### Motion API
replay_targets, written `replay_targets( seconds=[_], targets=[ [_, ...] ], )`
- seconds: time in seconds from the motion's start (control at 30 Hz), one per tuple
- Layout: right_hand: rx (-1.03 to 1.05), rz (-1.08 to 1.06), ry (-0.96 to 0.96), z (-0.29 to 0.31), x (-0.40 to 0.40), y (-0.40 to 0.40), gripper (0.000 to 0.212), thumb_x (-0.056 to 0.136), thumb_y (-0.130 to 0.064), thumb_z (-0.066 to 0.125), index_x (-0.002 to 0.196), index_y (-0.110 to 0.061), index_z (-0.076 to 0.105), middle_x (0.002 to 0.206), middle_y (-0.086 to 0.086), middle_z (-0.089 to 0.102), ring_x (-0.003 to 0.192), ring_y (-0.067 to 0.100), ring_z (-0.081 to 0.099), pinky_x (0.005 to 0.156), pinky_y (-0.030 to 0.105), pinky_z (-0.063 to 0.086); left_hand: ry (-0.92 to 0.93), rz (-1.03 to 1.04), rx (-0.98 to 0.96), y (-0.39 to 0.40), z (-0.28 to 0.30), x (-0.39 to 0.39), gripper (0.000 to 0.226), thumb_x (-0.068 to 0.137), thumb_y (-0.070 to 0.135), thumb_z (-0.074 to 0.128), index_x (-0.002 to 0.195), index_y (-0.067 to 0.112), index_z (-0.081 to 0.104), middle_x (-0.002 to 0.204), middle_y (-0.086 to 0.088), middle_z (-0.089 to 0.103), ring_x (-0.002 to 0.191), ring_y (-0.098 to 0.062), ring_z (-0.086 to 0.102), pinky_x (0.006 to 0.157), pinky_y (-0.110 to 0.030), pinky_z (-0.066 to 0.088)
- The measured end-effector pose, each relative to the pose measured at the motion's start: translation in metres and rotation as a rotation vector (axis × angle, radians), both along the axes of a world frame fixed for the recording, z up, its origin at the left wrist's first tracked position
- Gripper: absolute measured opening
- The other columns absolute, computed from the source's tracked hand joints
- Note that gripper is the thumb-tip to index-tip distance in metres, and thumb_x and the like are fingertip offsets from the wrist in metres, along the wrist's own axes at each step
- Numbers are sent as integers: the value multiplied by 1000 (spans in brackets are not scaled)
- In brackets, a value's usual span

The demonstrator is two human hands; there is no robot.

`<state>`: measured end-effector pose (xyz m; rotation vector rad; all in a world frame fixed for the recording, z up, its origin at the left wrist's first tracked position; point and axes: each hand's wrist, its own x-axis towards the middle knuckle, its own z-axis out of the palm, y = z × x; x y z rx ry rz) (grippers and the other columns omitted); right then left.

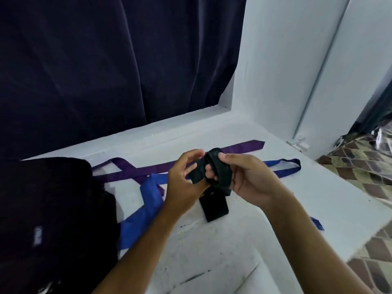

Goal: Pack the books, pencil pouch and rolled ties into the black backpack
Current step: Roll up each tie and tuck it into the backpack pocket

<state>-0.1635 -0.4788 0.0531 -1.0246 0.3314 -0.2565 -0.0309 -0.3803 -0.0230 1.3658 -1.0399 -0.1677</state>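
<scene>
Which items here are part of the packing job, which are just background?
Job: black tie, being rolled by left hand and right hand; flat purple tie; flat blue tie; black backpack.
Background: dark curtain; patterned floor.

Left hand (184,179): raised, fingers curled, pinching the black tie (214,168).
Right hand (248,177): raised opposite, thumb and fingers gripping the same tie.
</scene>
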Motion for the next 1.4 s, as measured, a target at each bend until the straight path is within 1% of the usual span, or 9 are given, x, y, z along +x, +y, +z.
replay_targets(
  seconds=[0.13, 0.37, 0.6, 0.77, 0.97, 1.1, 1.17, 1.27, 1.4],
  targets=[
    [4, -7, -8, -15, -5, 12, 42, 82, -17, 58, 112, 13, 62, 89, 21, 70, 77, 25, 70, 65, 26, 56, 213, -6, -46, 1, -13, -16, 27, 70, 30, 63, 96, 26, 65, 86, 15, 72, 83, -4, 67, 74, -24, 53],
    [48, -31, 27, -15, -24, 5, 28, 82, -17, 54, 85, 1, 76, 78, 15, 71, 66, 19, 70, 58, 22, 55, 399, -276, 124, 5, -21, 10, 18, 82, 10, 67, 86, 23, 79, 83, 2, 74, 81, -14, 68, 81, -31, 56],
    [307, -231, -63, -5, -31, 0, 27, 78, -17, 56, 71, -2, 77, 70, 9, 70, 58, 13, 67, 56, 18, 54, 621, -422, 129, 1, -8, -6, 22, 85, 18, 56, 74, 13, 75, 60, -6, 62, 55, -17, 59, 63, -26, 53],
    [336, -265, -120, 11, -38, -3, 25, 74, -16, 58, 66, -1, 76, 68, 9, 69, 54, 11, 66, 53, 15, 53, 833, -629, 186, 3, 1, 3, 20, 90, 17, 57, 98, -1, 61, 55, 1, 50, 52, -11, 53, 65, -31, 56],
    [246, -326, -173, 32, -49, -15, 23, 53, -17, 69, 68, -2, 77, 67, 10, 70, 53, 12, 67, 50, 15, 52, 578, -727, 397, 9, 27, 38, 34, 74, 14, 81, 100, 3, 61, 71, -3, 47, 47, -6, 41, 49, -20, 43],
    [204, -348, -206, 43, -59, -22, 22, 51, -17, 69, 67, -4, 77, 66, 9, 69, 51, 11, 65, 50, 15, 51, 44, -315, 576, 4, 58, 79, 33, 64, 33, 88, 78, 13, 67, 64, 6, 57, 63, -10, 53, 62, -23, 42],
    [189, -313, -200, 46, -64, -24, 24, 50, -16, 70, 69, -3, 77, 65, 10, 68, 49, 12, 64, 47, 16, 51, 88, -55, 590, -1, 64, 114, 51, 45, 50, 92, 79, 19, 72, 76, 2, 66, 76, -14, 59, 69, -28, 46],
    [174, -241, -179, 44, -67, -27, 27, 48, -15, 75, 72, -1, 76, 65, 12, 68, 48, 15, 64, 45, 18, 51, -4, 323, 735, -5, 77, 146, 58, 58, 30, 93, 107, 15, 67, 111, -10, 65, 96, -20, 60, 79, -29, 49],
    [180, -170, -171, 39, -63, -27, 31, 48, -14, 79, 75, 2, 76, 67, 15, 69, 50, 17, 66, 46, 19, 52, -215, -38, 443, -9, 109, 85, 57, 62, 26, 90, 113, 23, 65, 116, 3, 66, 112, -13, 60, 93, -30, 51]
  ],
)
